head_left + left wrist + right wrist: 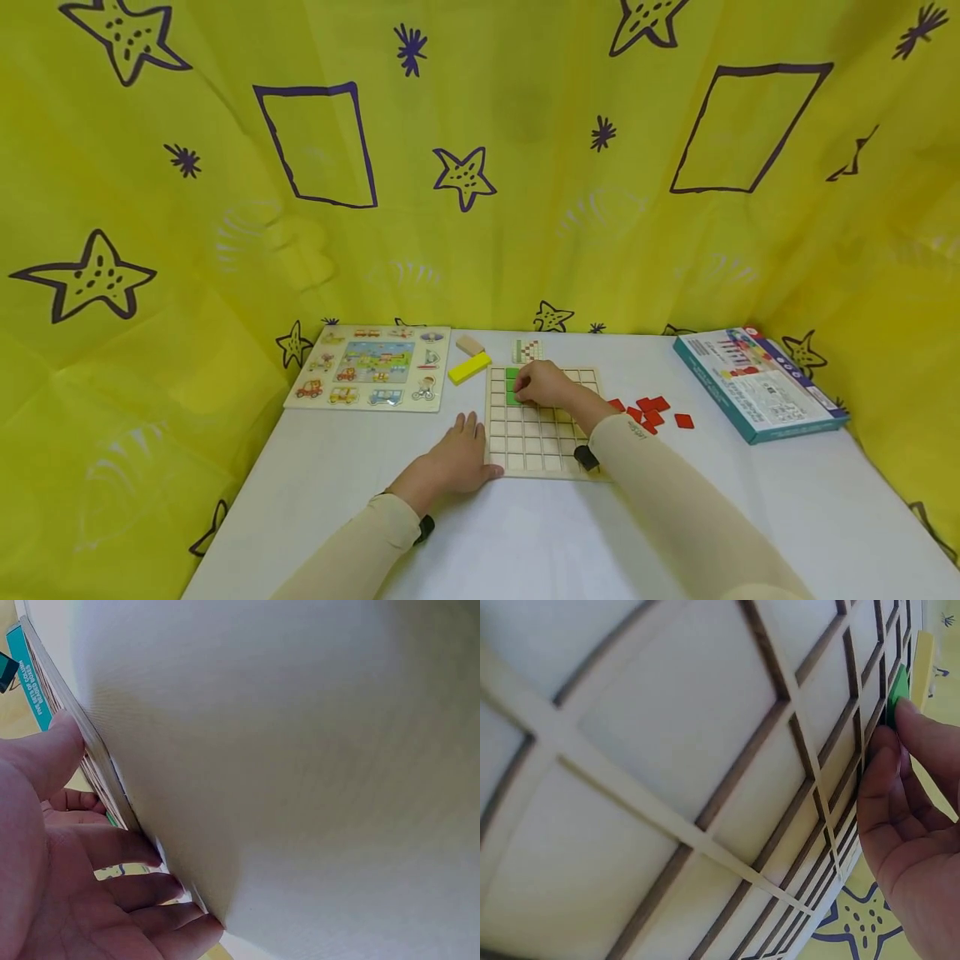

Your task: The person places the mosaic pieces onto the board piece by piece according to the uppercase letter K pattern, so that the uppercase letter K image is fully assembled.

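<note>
A wooden grid board (534,462) lies on the table, with green square tiles (512,374) in its second column at the far left. My right hand (546,385) reaches over the board from the right. In the right wrist view, its thumb and fingers pinch a green tile (896,694) at the grid; the tile is partly hidden. My left hand (459,457) rests on the table at the board's left side, fingers extended. The left wrist view shows its thumb (66,739) against the board's edge (105,761).
Loose red tiles (651,408) lie right of the board. A yellow block (469,368), a beige block (470,344) and a small pattern card (527,351) sit behind it. A picture puzzle (315,401) stands left; a teal-edged box (757,392) lies right. Yellow curtain surrounds the table.
</note>
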`<state>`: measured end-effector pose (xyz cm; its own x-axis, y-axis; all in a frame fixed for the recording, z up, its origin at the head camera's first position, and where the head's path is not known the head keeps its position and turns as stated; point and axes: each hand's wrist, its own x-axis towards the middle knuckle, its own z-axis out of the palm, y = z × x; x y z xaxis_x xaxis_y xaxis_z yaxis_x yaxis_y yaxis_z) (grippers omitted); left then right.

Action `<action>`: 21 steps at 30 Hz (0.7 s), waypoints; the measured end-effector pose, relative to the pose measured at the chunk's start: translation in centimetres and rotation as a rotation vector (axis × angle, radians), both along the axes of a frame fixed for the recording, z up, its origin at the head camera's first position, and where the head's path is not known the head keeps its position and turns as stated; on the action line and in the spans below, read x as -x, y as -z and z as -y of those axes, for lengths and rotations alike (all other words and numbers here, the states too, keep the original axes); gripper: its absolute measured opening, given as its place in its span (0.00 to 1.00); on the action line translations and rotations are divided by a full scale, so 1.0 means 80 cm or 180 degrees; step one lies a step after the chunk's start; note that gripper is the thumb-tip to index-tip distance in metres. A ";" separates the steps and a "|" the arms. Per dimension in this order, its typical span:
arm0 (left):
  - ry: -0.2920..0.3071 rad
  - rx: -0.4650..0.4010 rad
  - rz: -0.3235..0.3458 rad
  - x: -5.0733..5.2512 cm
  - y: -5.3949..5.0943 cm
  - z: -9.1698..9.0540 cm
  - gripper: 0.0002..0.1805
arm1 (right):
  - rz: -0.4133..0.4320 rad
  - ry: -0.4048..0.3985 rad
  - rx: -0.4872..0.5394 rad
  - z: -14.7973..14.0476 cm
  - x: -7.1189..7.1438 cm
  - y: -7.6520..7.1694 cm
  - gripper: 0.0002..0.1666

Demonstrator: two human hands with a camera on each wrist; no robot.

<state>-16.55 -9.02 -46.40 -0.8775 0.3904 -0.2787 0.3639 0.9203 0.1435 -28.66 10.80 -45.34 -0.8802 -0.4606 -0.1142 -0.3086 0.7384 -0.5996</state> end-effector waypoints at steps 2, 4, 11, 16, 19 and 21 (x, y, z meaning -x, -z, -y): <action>-0.0008 0.0006 0.0004 -0.001 0.000 0.000 0.48 | -0.0041 -0.0012 -0.0027 0.001 -0.001 0.000 0.02; -0.0017 -0.0003 0.0006 -0.001 -0.002 -0.001 0.48 | -0.0075 -0.0015 -0.0043 0.002 -0.001 0.001 0.02; -0.0016 -0.0015 -0.0008 -0.002 -0.002 -0.001 0.48 | -0.0100 -0.0055 -0.0021 -0.001 -0.001 0.004 0.02; -0.0051 0.0015 0.0027 0.000 0.000 -0.001 0.48 | -0.0002 0.0022 0.0203 -0.009 -0.005 0.006 0.04; -0.0076 0.0008 0.0052 0.001 0.002 -0.001 0.48 | -0.0011 0.0059 0.0360 -0.019 -0.007 0.004 0.06; -0.0084 -0.0006 0.0058 0.001 0.003 -0.002 0.48 | -0.0010 0.0074 0.0455 -0.029 -0.010 0.000 0.07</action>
<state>-16.66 -8.88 -46.65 -0.8823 0.3677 -0.2939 0.3367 0.9293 0.1517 -27.88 13.10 -45.32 -0.8911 -0.4515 -0.0461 -0.2945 0.6525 -0.6982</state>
